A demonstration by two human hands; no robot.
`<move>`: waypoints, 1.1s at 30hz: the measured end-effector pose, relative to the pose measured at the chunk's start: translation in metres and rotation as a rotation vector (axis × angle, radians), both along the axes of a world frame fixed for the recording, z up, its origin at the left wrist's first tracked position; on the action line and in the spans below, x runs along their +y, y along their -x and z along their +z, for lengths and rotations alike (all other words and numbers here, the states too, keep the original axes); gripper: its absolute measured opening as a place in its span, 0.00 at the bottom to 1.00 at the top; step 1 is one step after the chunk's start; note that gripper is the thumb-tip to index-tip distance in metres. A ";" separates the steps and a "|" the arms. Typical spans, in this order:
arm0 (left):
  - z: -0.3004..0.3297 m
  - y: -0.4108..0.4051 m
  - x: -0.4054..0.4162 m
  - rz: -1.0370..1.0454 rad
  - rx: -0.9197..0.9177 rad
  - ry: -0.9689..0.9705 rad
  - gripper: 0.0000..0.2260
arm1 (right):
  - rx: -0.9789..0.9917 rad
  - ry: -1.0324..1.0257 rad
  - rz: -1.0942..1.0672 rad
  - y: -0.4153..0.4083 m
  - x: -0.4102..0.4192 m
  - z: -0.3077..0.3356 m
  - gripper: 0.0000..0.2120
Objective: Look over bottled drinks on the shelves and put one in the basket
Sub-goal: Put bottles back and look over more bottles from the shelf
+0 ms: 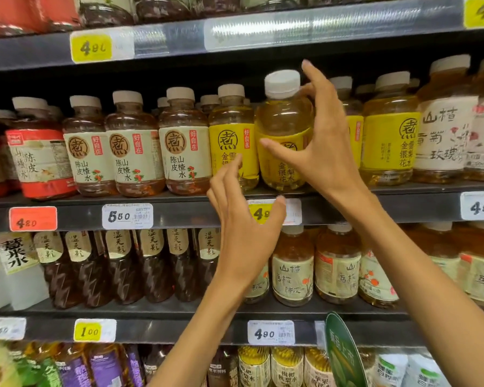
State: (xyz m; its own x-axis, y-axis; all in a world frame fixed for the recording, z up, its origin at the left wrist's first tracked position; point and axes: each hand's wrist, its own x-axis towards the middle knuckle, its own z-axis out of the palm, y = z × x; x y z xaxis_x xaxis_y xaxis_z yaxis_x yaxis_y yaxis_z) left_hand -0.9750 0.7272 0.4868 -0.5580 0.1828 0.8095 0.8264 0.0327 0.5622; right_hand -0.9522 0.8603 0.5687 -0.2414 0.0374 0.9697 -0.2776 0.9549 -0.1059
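A yellow-labelled bottle (284,129) of pale golden drink with a white cap stands at the front edge of the middle shelf (179,212), slightly tilted and nearer to me than its neighbours. My right hand (323,146) is spread around it. The thumb lies straight across the label, a finger touches the neck, and the index finger points up. My left hand (243,219) is raised below and to the left with straight fingers. Its fingertips reach the label of the neighbouring yellow bottle (232,135). No basket is in view.
Brown drinks with cream labels (134,152) fill the middle shelf to the left, and more yellow bottles (389,141) stand to the right. Price tags (127,216) line the shelf edges. The upper shelf (235,34) hangs close above the caps. Dark bottles (151,263) crowd the shelf below.
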 end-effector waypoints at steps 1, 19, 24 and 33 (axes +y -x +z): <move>-0.001 -0.002 0.000 -0.073 -0.012 0.038 0.34 | -0.017 0.035 0.127 -0.003 -0.004 -0.003 0.47; -0.078 -0.066 -0.059 -0.717 -0.574 0.065 0.35 | -0.356 1.029 0.937 -0.096 -0.060 -0.083 0.27; -0.122 -0.086 -0.083 -0.711 -0.861 -0.041 0.35 | -0.509 1.183 0.898 -0.101 -0.083 -0.133 0.31; -0.140 -0.090 -0.110 -0.988 -1.188 -0.203 0.33 | -0.389 1.565 1.116 -0.084 -0.110 -0.181 0.36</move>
State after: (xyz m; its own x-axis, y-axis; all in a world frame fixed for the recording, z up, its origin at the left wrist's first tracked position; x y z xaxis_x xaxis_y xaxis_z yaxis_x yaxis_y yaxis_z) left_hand -0.8854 0.6167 0.3463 -0.6012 0.7966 0.0626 -0.4327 -0.3904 0.8126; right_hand -0.8680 0.7500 0.3872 -0.9177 0.3725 0.1382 -0.3466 -0.5802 -0.7370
